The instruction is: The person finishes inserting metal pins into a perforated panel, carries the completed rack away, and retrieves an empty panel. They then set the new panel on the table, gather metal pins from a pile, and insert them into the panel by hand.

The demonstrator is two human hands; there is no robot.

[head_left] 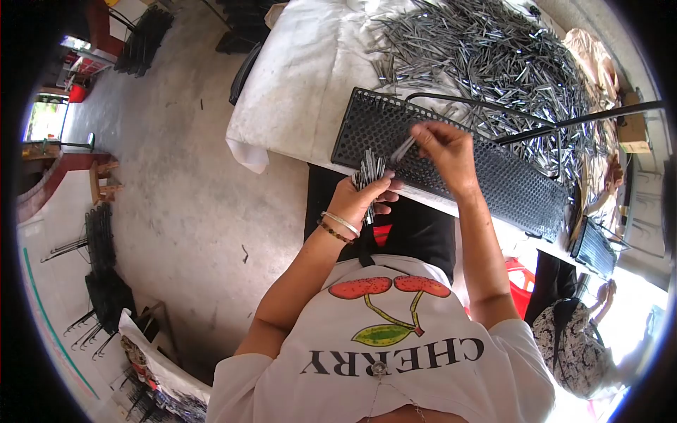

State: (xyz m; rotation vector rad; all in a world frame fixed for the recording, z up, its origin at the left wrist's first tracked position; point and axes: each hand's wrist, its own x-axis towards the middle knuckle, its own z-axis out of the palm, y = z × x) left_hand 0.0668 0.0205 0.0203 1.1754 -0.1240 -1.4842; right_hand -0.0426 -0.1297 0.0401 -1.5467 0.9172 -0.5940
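Note:
A bundle of thin metal strips [371, 171] stands upright in my left hand [358, 199], the fingers wrapped round it. My right hand [446, 151] pinches a slim metal strip [403, 149], blurred by motion, just right of the bundle and over the black perforated rack [367, 116]. The rack is long, with rows of round holes, and lies at a slant along the table's near edge. Behind it a large heap of the same loose strips [486, 63] covers the far part of the table.
A white cloth [296, 84] covers the table. A black metal bar [585, 116] crosses the heap's right side. Another person [575, 338] sits at the right near a second perforated rack [594, 247]. A red stool [520, 285] is beside me. Black racks [144, 39] stand at the far left.

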